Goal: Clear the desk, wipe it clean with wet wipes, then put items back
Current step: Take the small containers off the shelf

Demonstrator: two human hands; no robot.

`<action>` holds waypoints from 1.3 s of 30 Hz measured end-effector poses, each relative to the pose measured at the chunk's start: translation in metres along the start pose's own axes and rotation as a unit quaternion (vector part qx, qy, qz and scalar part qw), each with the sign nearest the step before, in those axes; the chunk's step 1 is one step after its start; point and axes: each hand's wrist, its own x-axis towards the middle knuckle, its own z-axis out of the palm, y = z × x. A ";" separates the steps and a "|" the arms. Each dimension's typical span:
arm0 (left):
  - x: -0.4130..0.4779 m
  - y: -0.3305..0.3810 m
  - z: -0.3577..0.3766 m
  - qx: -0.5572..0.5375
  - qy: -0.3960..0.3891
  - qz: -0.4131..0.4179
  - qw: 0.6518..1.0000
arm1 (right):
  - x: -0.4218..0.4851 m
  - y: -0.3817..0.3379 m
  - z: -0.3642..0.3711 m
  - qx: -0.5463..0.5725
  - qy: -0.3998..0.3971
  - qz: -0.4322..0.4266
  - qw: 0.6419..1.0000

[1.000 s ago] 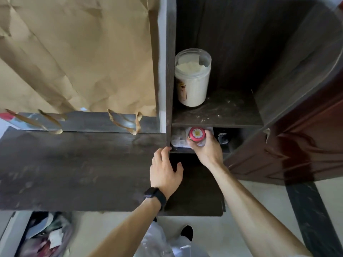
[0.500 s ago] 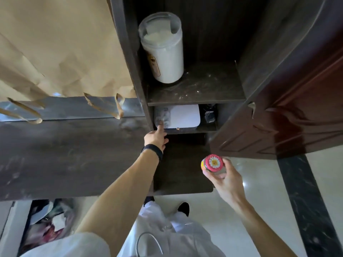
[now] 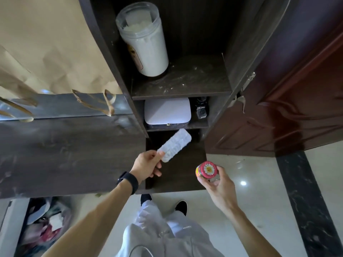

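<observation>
My left hand (image 3: 147, 165) pinches one end of a silvery blister strip (image 3: 175, 144) and holds it above the low dark shelf board (image 3: 193, 164). My right hand (image 3: 216, 181) grips a small jar with a pink flower-printed lid (image 3: 206, 169), out past the shelf's front right corner, over the floor. The dark dusty desk top (image 3: 65, 153) stretches to the left. A white flat box (image 3: 167, 111) lies in the narrow cubby, with a small dark item (image 3: 201, 110) beside it. A tall white tub (image 3: 143, 39) stands on the shelf above.
Crumpled brown paper (image 3: 46, 45) hangs behind the desk, over a shiny metal strip (image 3: 61, 105). A dark red door (image 3: 289, 101) stands at the right. A bin of rubbish (image 3: 44, 225) sits on the floor at lower left. My feet show on the pale tiles.
My left hand has drawn the blister strip out of the cubby and back toward me. My right hand with the jar has stayed out over the floor.
</observation>
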 end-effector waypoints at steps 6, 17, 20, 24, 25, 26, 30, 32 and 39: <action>0.049 -0.033 0.035 0.108 -0.019 -0.058 0.992 | 0.005 0.045 0.032 -0.055 -0.036 0.016 0.998; 0.152 -0.076 0.068 0.110 -0.025 -0.170 0.979 | 0.057 0.084 0.114 -0.068 -0.106 0.001 0.992; 0.168 -0.084 0.063 0.109 -0.022 -0.183 0.977 | 0.069 0.088 0.132 -0.044 -0.104 0.000 0.994; 0.183 -0.090 0.059 0.129 -0.013 -0.168 0.977 | 0.078 0.088 0.145 -0.047 -0.110 -0.010 0.993; 0.187 -0.092 0.060 0.144 -0.004 -0.157 0.977 | 0.079 0.090 0.149 -0.051 -0.112 -0.013 0.992; 0.191 -0.094 0.062 0.158 0.010 -0.144 0.977 | 0.080 0.092 0.151 -0.054 -0.113 -0.018 0.992; 0.205 -0.099 0.067 0.220 0.049 -0.119 0.967 | 0.084 0.099 0.161 -0.072 -0.106 -0.031 0.991; 0.208 -0.102 0.068 0.259 0.050 -0.111 0.958 | 0.086 0.101 0.164 -0.070 -0.102 -0.036 0.992; 0.213 -0.107 0.067 0.369 0.050 -0.067 0.926 | 0.089 0.101 0.171 -0.080 -0.099 -0.056 0.990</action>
